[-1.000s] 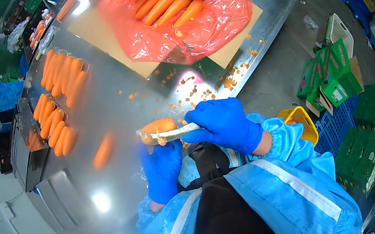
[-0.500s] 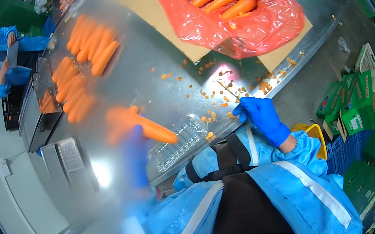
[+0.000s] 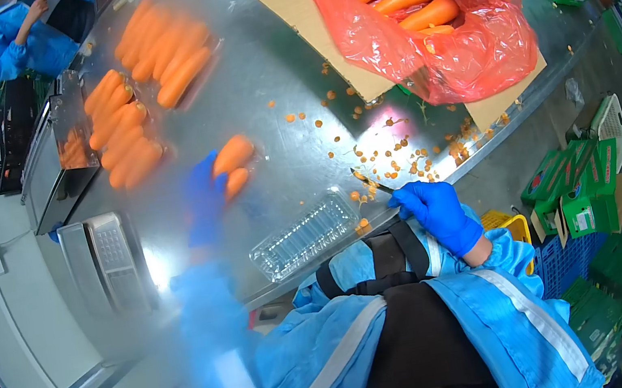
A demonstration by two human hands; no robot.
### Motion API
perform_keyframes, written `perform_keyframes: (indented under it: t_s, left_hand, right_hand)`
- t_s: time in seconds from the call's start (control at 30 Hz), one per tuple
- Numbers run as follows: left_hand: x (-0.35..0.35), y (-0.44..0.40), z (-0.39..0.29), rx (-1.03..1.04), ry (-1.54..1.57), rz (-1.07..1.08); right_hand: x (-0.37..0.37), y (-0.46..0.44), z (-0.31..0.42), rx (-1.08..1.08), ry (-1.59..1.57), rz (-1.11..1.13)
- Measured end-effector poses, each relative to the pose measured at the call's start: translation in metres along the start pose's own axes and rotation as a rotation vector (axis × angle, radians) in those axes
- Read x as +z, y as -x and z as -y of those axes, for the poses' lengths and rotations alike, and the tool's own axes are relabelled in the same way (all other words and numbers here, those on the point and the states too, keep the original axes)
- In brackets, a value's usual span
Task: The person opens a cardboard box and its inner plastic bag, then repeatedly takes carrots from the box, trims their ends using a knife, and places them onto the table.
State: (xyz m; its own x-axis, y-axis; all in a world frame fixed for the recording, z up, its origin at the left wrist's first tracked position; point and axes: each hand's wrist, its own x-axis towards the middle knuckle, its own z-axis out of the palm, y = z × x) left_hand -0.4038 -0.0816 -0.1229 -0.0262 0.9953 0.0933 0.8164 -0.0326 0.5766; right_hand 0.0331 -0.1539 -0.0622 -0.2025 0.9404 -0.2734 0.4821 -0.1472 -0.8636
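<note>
My left hand, in a blue glove and smeared by motion, is closed around the near ends of two orange carrots over the metal table. The glove hides part of them. In a blue glove too, my right hand is closed on a small, thin dark knife at the table's front edge. Its tip points up and left, among orange trimmings. Between my hands a clear plastic tray lies by the edge.
Carrots in rows lie at the left, with more carrots behind. A red plastic bag of carrots sits in an opened cardboard box. A scale stands left. Green cartons are at the right. Another person stands far left.
My left hand has moved up, and the carrots at it now lie higher and point up and right. My right hand has shifted slightly down with the knife. The view has turned a little.
</note>
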Motion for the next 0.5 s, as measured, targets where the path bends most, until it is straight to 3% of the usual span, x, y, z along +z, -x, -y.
perform_keyframes:
  t_s: [0.13,0.23,0.33,0.43,0.5]
  left_hand:
    - [0.008,0.006,-0.009,0.084,0.09,0.128]
    - [-0.004,0.003,-0.036,0.06,-0.16,0.339]
    - [0.005,0.01,-0.029,0.171,-0.48,0.273]
    - [0.014,0.017,-0.027,0.031,-0.42,0.305]
    - [0.029,0.031,0.011,0.01,-0.263,0.288]
  right_hand:
    - [0.001,-0.002,-0.004,0.019,0.052,0.043]
    - [0.003,-0.009,-0.006,-0.01,0.127,0.077]
    - [0.005,-0.014,-0.006,-0.03,0.131,0.091]
    - [-0.002,-0.017,0.0,-0.007,0.126,0.095]
    - [-0.003,-0.018,0.0,0.022,0.124,0.09]
